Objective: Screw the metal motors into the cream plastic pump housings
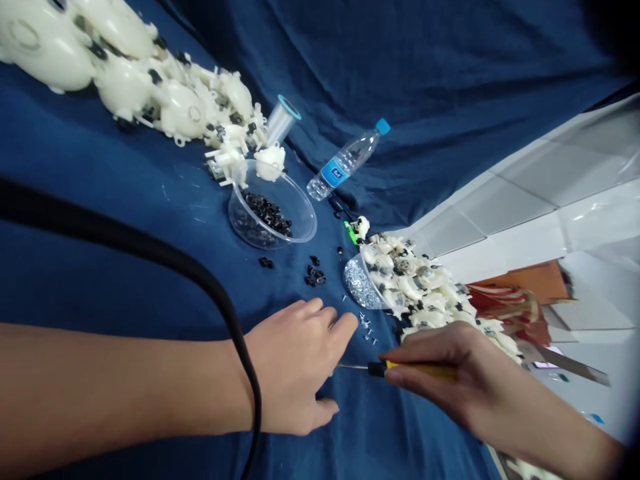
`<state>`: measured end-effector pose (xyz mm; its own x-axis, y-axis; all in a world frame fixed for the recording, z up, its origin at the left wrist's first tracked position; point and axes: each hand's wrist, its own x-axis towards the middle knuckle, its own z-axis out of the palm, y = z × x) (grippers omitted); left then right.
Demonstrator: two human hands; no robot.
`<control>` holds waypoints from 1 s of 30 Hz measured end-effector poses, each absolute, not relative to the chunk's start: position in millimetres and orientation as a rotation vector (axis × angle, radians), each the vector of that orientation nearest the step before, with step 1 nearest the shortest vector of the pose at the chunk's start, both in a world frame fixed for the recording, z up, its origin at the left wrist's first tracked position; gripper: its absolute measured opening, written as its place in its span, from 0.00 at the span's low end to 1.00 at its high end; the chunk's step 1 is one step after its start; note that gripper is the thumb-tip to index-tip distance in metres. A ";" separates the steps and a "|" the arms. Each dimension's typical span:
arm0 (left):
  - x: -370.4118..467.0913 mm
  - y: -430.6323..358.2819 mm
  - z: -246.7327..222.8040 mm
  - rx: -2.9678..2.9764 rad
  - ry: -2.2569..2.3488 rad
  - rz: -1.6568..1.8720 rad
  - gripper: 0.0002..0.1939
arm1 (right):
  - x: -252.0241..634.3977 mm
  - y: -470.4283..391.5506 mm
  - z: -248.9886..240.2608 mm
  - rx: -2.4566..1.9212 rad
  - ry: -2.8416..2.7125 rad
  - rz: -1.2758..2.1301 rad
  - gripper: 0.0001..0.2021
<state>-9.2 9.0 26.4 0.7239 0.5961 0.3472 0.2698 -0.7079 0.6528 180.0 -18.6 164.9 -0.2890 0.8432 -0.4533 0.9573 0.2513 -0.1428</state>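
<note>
My right hand (pixel 465 373) grips a screwdriver (pixel 420 371) with a yellow and black handle. Its thin shaft points left, and the tip reaches the underside of my left hand (pixel 295 367). That hand is palm down with curled fingers and the thumb apart; whatever lies under it is hidden. Just beyond the hands, small silver screws (pixel 367 325) are scattered on the blue cloth (pixel 210 293). A small group of black plastic parts (pixel 315 275) lies ahead of my left hand. More black parts (pixel 267 212) fill the bottom of a clear round tub (pixel 305 207).
White plastic housings (pixel 175 110) are heaped at the far left. At right, a tilted clear bowl of screws (pixel 363 283) rests against more white assemblies (pixel 425 287). A water bottle (pixel 345 163) and a spool (pixel 283 120) stand behind the tub. A black cable (pixel 200 267) crosses over my left wrist.
</note>
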 end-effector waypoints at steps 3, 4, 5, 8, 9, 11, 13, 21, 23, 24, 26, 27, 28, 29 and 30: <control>-8.3 8.2 27.7 2.328 0.657 0.723 0.20 | 184.5 -17.5 161.7 1.934 2.032 -0.671 0.12; -8.1 7.8 28.4 2.327 0.660 0.718 0.21 | 185.0 -18.7 162.4 1.965 2.029 -0.657 0.08; -8.1 7.4 29.0 2.329 0.667 0.714 0.22 | 184.8 -20.4 164.1 1.969 2.059 -0.627 0.10; -8.9 6.8 29.8 2.328 0.681 0.704 0.21 | 180.8 -25.4 172.8 1.731 2.242 -0.534 0.10; -9.3 6.7 29.4 2.327 0.683 0.704 0.21 | 179.5 -26.4 175.9 1.588 2.349 -0.473 0.09; -9.9 6.7 28.0 2.329 0.672 0.709 0.22 | 178.9 -27.6 181.0 1.257 2.555 -0.289 0.11; -9.8 6.7 26.3 2.333 0.667 0.721 0.23 | 181.0 -28.1 183.2 0.976 2.689 -0.109 0.14; -6.5 6.8 25.2 2.334 0.674 0.737 0.22 | 177.0 -15.7 171.9 1.564 2.311 -0.501 0.15; -6.6 6.8 26.2 2.334 0.700 0.730 0.22 | 173.9 -6.6 169.8 1.805 2.007 -0.705 0.17; -6.8 6.8 26.7 2.334 0.713 0.725 0.23 | 173.6 -2.8 169.7 1.873 1.909 -0.769 0.15; -7.2 6.9 27.5 2.340 0.724 0.721 0.24 | 175.5 0.9 171.5 1.928 1.877 -0.778 0.12; -7.5 7.1 27.6 2.344 0.721 0.719 0.25 | 177.2 0.2 173.3 1.923 1.926 -0.738 0.15; -7.8 7.3 27.6 2.348 0.718 0.718 0.24 | 179.0 -2.1 175.4 1.885 1.999 -0.680 0.16; -8.0 7.5 27.5 2.351 0.713 0.719 0.24 | 180.4 -5.7 177.6 1.804 2.087 -0.622 0.13; -8.3 7.8 27.2 2.352 0.712 0.721 0.24 | 181.4 -10.2 179.8 1.691 2.185 -0.572 0.07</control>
<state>-8.3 7.8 27.2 0.7125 0.6234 0.3221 0.3146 -0.6941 0.6475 181.4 -10.2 179.8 -0.2490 0.8409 -0.4806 0.9685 0.2197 -0.1173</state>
